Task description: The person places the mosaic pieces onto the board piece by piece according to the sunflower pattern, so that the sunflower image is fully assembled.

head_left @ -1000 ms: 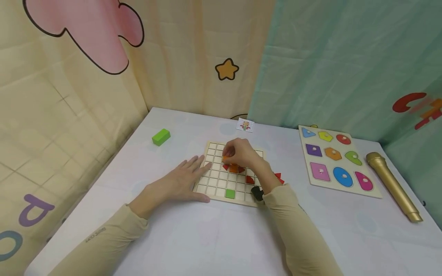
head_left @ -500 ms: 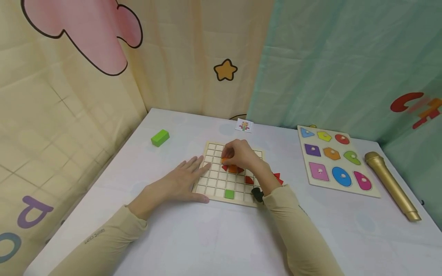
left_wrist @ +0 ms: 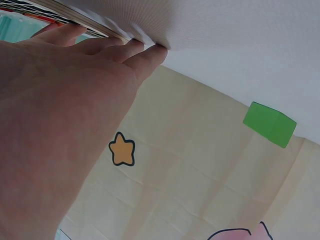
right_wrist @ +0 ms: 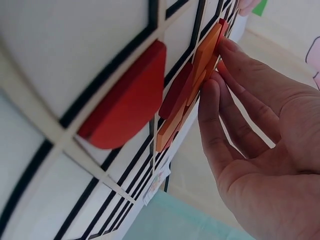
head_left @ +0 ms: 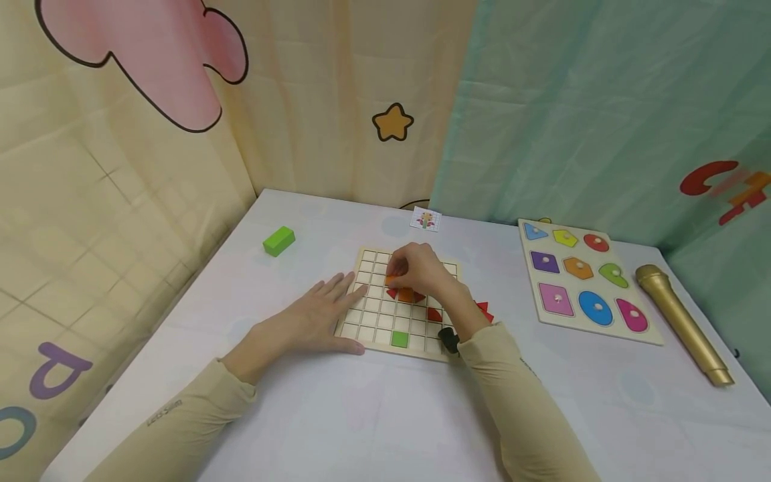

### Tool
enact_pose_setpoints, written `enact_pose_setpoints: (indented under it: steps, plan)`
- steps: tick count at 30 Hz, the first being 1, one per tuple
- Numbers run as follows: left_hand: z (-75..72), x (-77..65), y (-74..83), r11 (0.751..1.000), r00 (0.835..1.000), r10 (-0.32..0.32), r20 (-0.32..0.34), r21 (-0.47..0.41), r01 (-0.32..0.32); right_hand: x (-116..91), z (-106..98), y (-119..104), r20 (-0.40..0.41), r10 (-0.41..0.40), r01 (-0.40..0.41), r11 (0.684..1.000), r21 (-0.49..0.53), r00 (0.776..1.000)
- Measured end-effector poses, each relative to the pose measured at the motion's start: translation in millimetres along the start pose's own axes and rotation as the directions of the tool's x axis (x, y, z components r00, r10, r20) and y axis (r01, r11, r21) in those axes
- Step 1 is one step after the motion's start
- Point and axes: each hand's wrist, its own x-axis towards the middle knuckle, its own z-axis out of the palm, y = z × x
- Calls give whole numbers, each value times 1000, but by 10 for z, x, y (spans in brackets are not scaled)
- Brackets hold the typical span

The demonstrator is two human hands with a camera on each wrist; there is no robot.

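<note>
A wooden grid board (head_left: 367, 328) with square cells lies on the table. My left hand (head_left: 319, 311) rests at its left edge, fingers spread and straight, index finger over the border and thumb by the near corner. My right hand (head_left: 418, 268) pinches an orange tile (head_left: 393, 280) between thumb and fingertips, low over the upper-middle cells. Beside it sit another orange tile (head_left: 406, 295) and small red pieces (head_left: 392, 293). In the right wrist view a red rounded piece (right_wrist: 132, 102) lies in a nearer cell. A green square tile (head_left: 400, 339) sits in the near row.
A small pattern card (head_left: 425, 219) lies behind the board. At the left is a green block (head_left: 279, 241). Red triangular pieces (head_left: 484, 311) lie right of the board, partly behind my forearm. Farther right are a shape puzzle (head_left: 548, 314) and a gold microphone (head_left: 683, 321).
</note>
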Motion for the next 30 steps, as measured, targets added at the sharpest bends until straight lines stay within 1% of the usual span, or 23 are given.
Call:
enact_pose_setpoints:
  steps: [6, 14, 21, 30]
  plan:
    - [8, 2, -11, 1000, 1000, 2, -5, 11, -2, 5, 0, -6, -4, 5, -5, 1000, 1, 1000]
    - [10, 7, -13, 1000, 1000, 5, -9, 12, -5, -13, -16, 3, -37, 16, -15, 1000, 13, 999]
    - [10, 6, -9, 1000, 1000, 2, -4, 13, -2, -11, -20, 12, -10, -16, 16, 1000, 7, 1000]
    - [10, 4, -8, 1000, 1000, -7, 2, 7, 7, -11, -22, 28, 3, -16, 16, 1000, 16, 1000]
